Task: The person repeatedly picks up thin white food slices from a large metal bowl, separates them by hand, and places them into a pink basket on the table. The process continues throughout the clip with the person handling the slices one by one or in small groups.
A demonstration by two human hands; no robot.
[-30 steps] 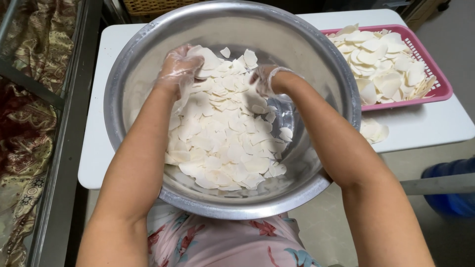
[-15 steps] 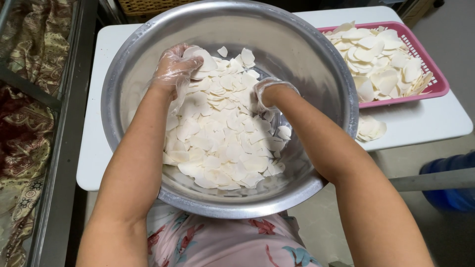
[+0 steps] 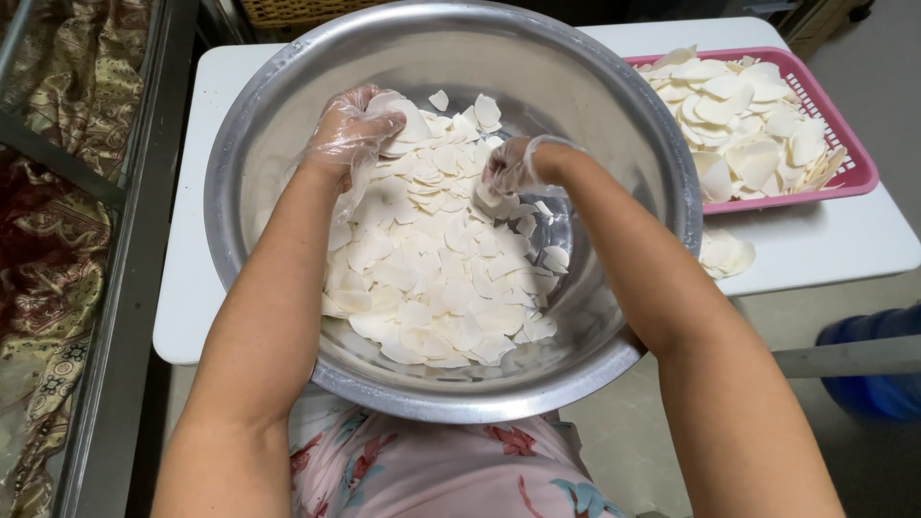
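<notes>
A: Centre of the view, the big bowl (image 3: 451, 58) sits on the table (image 3: 206, 211), its near rim hanging over the table's front edge, above the person's lap.

B: And inside it?

A: A heap of thin slices (image 3: 436, 278) across the bottom. Left hand (image 3: 353, 129) at the heap's far left, right hand (image 3: 513, 165) just right of centre, both down among the slices.

B: To the right?

A: A basket (image 3: 854, 173) just beside the bowl, more slices in it. A few loose slices (image 3: 724, 254) lie on the table in front of the basket. A bin (image 3: 868, 379) stands on the floor, lower right.
</notes>
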